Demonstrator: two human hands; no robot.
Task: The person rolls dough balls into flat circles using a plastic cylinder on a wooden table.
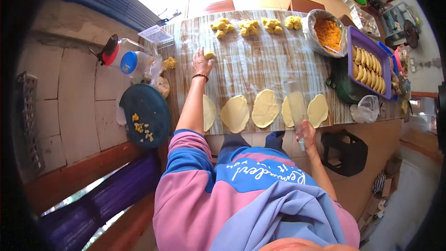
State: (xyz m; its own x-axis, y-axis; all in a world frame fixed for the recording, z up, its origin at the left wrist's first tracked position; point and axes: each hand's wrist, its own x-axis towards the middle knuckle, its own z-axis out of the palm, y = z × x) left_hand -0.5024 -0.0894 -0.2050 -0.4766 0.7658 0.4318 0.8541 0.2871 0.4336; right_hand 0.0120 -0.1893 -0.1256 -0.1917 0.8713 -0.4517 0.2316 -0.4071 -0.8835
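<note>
My left hand, wearing a beaded bracelet, reaches over the table's left part. A small yellow dough piece shows at its thumb side, and the fingers seem closed on it. My right hand grips one end of a clear glass bottle at the table's near edge. That bottle lies over part of one flattened dough round. Several other rounds lie in a row along this edge, among them a wide dough round in the middle and a dough round to the bottle's right.
Clusters of dough balls line the table's far side. At the far right are a lined bowl of orange filling and a purple tray of shaped pastries. Jars and a dark round lid-like board with scraps stand left.
</note>
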